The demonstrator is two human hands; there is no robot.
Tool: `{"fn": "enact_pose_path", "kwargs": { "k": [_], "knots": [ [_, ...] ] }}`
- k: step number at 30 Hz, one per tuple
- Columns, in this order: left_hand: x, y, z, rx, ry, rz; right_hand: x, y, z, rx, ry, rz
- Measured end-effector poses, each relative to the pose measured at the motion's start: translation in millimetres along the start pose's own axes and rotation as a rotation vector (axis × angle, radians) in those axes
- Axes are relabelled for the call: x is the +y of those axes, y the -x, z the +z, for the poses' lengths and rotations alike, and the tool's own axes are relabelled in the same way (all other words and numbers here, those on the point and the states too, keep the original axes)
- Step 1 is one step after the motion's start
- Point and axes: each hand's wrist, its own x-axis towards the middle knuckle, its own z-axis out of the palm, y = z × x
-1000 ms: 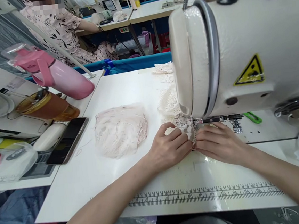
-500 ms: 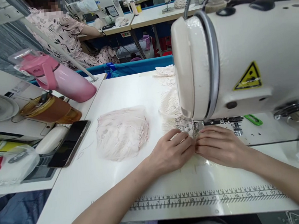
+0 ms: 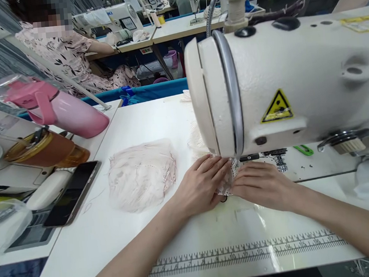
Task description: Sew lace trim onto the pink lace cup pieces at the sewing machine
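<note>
White lace fabric lies at the needle area of a sewing machine, partly hidden by the machine head and my fingers. On its left side, my left hand is closed on the lace, fingers together over its edge. My right hand grips the lace from the other side, just in front of the presser foot area. A small dark ring-like thing shows beneath my left fingers. More pale fabric lies behind, running under the machine head.
A folded pile of sheer pale fabric lies left of my hands. Farther left are a phone, an amber cup and a pink bottle. A printed ruler runs along the front edge. Another person sits beyond.
The view has shifted, so the machine and table things appear farther left. My hands have parted slightly, and more lace shows between them.
</note>
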Motion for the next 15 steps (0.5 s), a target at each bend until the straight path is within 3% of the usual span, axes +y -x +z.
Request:
{"fn": "enact_pose_path", "kwargs": {
  "k": [8, 15],
  "knots": [
    [-2.5, -4.7, -7.4, -0.039, 0.000, -0.004, -2.2, -1.7, -0.2, 0.035, -0.017, -0.004],
    [4.0, -4.0, -3.3, -0.068, -0.045, -0.054, -1.1, -0.6, -1.5, 0.052, -0.011, 0.059]
  ]
}}
